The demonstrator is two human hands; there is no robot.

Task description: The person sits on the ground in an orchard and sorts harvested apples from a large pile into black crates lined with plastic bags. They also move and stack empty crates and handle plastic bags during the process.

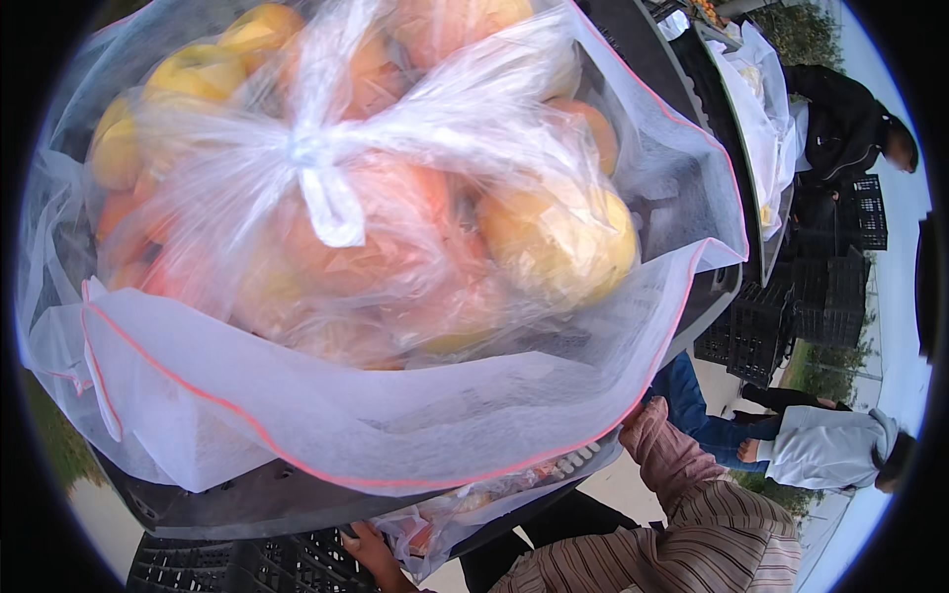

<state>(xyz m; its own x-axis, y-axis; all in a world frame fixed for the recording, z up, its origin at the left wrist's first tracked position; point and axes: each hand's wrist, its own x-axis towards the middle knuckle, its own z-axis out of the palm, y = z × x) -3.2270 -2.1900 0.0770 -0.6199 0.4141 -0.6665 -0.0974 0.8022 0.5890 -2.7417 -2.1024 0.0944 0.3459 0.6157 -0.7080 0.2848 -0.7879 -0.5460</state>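
Note:
Neither of my hands is in view. Close before me, filling much of the picture, is a clear plastic bag [326, 200] of round yellow and orange-red fruit. The bag is gathered and bound with a white tie [334, 211]. White translucent liner sheeting [415, 422] with a pink-red edge surrounds the bag, folded over the rim of a black plastic crate [222, 511]. Single yellow fruits [196, 73] show at the upper left. One large yellow fruit [560, 241] lies under the plastic at the right.
A co-worker in a striped top [667, 548] stands alongside, a hand [371, 552] at a lower crate with bagged fruit [422, 526]. Beyond are stacked black crates [756, 326], another lined crate [760, 111], a person in black [841, 122] and one in a light top [819, 448].

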